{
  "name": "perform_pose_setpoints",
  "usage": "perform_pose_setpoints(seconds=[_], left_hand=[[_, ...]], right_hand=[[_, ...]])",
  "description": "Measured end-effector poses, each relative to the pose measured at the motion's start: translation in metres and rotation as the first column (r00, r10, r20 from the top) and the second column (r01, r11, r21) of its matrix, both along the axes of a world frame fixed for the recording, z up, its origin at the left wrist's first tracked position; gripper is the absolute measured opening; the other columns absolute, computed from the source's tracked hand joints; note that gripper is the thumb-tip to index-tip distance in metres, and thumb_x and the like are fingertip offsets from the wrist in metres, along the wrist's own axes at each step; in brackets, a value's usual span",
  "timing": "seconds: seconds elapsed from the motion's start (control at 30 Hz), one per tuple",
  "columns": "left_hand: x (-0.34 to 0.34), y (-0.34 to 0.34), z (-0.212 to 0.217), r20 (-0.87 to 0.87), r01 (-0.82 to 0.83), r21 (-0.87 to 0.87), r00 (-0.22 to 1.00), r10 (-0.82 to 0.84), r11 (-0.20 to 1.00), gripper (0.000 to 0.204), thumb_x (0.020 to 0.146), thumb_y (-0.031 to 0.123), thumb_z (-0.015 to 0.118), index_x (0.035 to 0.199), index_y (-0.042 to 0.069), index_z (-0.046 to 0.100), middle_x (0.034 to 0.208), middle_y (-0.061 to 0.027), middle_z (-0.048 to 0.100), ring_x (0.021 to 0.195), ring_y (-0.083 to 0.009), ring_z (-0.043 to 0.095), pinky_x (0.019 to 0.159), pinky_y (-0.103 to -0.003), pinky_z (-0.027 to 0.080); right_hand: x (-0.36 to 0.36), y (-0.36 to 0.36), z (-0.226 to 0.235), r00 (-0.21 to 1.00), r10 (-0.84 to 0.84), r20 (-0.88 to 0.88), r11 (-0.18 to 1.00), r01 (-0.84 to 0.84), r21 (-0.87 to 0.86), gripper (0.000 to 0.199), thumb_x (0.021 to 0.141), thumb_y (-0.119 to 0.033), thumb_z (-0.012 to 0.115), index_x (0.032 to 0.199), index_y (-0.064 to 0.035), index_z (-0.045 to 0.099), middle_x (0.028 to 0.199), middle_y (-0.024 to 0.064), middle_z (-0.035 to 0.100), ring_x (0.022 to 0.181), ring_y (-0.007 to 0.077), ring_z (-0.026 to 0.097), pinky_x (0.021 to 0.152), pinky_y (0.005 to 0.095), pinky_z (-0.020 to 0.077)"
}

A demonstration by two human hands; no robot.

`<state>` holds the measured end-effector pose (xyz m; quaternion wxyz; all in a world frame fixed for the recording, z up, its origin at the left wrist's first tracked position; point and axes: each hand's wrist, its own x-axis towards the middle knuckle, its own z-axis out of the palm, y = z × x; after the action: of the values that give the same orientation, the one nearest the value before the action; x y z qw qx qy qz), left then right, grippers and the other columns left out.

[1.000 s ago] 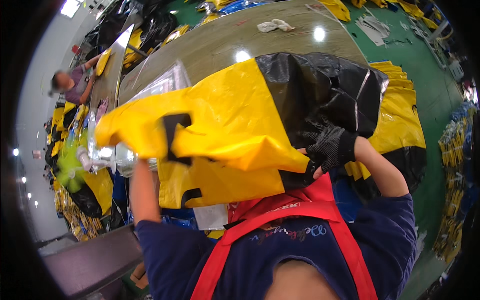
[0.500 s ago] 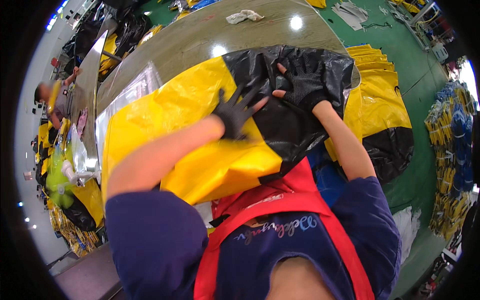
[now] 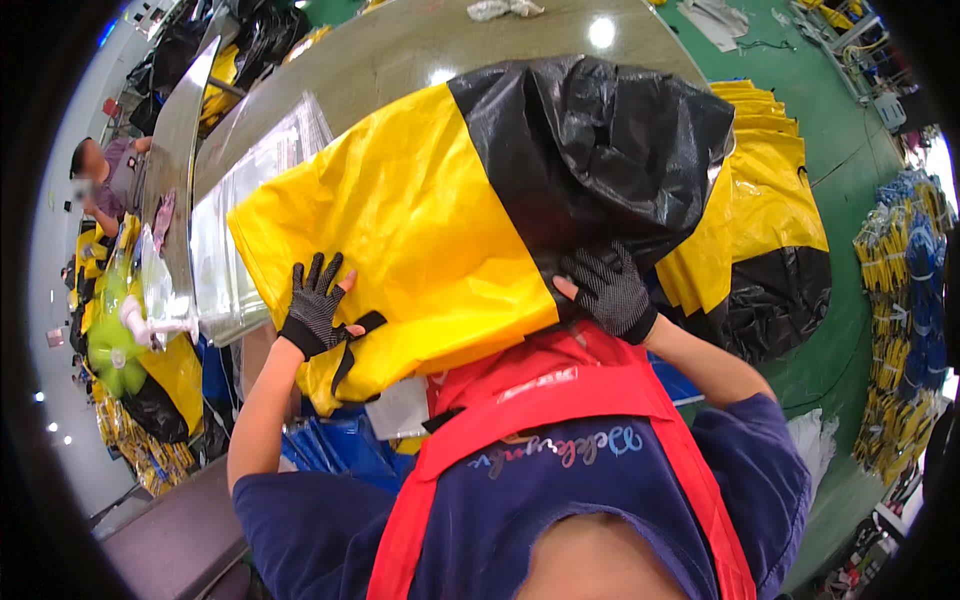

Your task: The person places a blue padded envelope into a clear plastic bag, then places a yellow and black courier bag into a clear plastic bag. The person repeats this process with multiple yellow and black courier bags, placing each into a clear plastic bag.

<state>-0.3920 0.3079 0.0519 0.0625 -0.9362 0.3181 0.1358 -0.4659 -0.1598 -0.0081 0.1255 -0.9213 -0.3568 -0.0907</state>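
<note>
A large yellow and black plastic bag (image 3: 480, 190) lies across the long grey surface (image 3: 400, 45), its near edge hanging over the rim just in front of the person's red apron (image 3: 520, 395). The left hand (image 3: 315, 305), in a black fingerless glove, rests flat on the yellow part of the bag near its left corner, fingers spread apart and clamped on nothing. The right hand (image 3: 605, 290), in a black dotted glove, presses against the black part of the bag at its lower edge; its fingers lie open against the crinkled plastic, and whether they pinch any of it cannot be told.

Left of the bag, a stack of clear plastic sheets (image 3: 235, 215) sits on the same surface, partly covered by the bag's yellow end. Right of the bag, a pile of more yellow and black bags (image 3: 770, 230) lies lower down, over the green floor (image 3: 840, 160). Further right of the bag, bundles of yellow and blue items (image 3: 905, 300) hang in rows. Far left of the bag, another person (image 3: 105, 175) sits at the surface
</note>
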Motion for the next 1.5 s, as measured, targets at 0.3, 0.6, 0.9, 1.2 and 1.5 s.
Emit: perform_pose_setpoints(seconds=[0.3, 0.6, 0.9, 1.2, 1.5], left_hand=[[0.094, -0.284, -0.062, 0.357, 0.523, -0.398, 0.845, -0.398, 0.754, 0.09, 0.075, 0.068, 0.057, 0.145, 0.017, 0.031, 0.148, -0.019, 0.028, 0.138, -0.0382, 0.022, 0.11, -0.058, 0.009], [0.073, -0.139, -0.025, 0.113, 0.32, -0.388, 0.947, -0.3, 0.864, 0.069, 0.08, 0.054, 0.06, 0.13, 0.009, 0.043, 0.128, -0.0151, 0.043, 0.118, -0.0316, 0.038, 0.097, -0.048, 0.025], [-0.088, 0.037, -0.013, 0.338, -0.473, -0.68, 0.477, 0.812, 0.56, 0.049, 0.084, 0.039, 0.064, 0.115, 0.002, 0.054, 0.108, -0.0112, 0.057, 0.098, -0.0251, 0.054, 0.084, -0.037, 0.04], [0.015, 0.079, -0.063, -0.815, -0.739, -0.541, 0.342, 0.467, -0.403, 0.038, 0.087, 0.028, 0.067, 0.108, -0.003, 0.062, 0.091, -0.007, 0.066, 0.079, -0.0152, 0.061, 0.072, -0.029, 0.049], [0.075, -0.076, 0.053, 0.583, -0.1, -0.535, 0.676, 0.452, 0.839, 0.061, 0.081, 0.035, 0.064, 0.132, 0.006, 0.046, 0.128, -0.0241, 0.049, 0.124, -0.0376, 0.042, 0.104, -0.05, 0.029]], right_hand=[[0.082, -0.002, 0.125, 1.0, 0.024, -0.007, 0.999, -0.024, 0.042, 0.018, 0.085, -0.023, 0.059, 0.098, -0.0159, 0.068, 0.087, 0.0054, 0.068, 0.091, 0.0237, 0.062, 0.089, 0.0393, 0.0442], [0.293, -0.06, 0.059, 0.816, -0.087, -0.572, 0.988, -0.002, -0.153, 0.046, 0.088, -0.042, 0.056, 0.124, -0.0137, 0.057, 0.12, 0.0152, 0.059, 0.108, 0.0328, 0.057, 0.094, 0.0366, 0.0435], [0.329, -0.044, 0.025, 0.727, -0.285, -0.625, 0.94, 0.083, -0.332, 0.055, 0.084, -0.054, 0.055, 0.105, -0.004, 0.067, 0.108, 0.0198, 0.064, 0.101, 0.0338, 0.06, 0.089, 0.0388, 0.0459], [0.315, -0.048, 0.03, 0.661, -0.257, -0.705, 0.958, 0.08, -0.274, 0.049, 0.086, -0.05, 0.057, 0.103, -0.0052, 0.067, 0.103, 0.0186, 0.065, 0.097, 0.0299, 0.061, 0.086, 0.0359, 0.0461], [0.3, -0.04, 0.041, 0.703, -0.418, -0.575, 0.863, 0.111, -0.492, 0.056, 0.086, -0.053, 0.051, 0.102, -0.0017, 0.067, 0.108, 0.0233, 0.063, 0.103, 0.0355, 0.059, 0.091, 0.0416, 0.044]])
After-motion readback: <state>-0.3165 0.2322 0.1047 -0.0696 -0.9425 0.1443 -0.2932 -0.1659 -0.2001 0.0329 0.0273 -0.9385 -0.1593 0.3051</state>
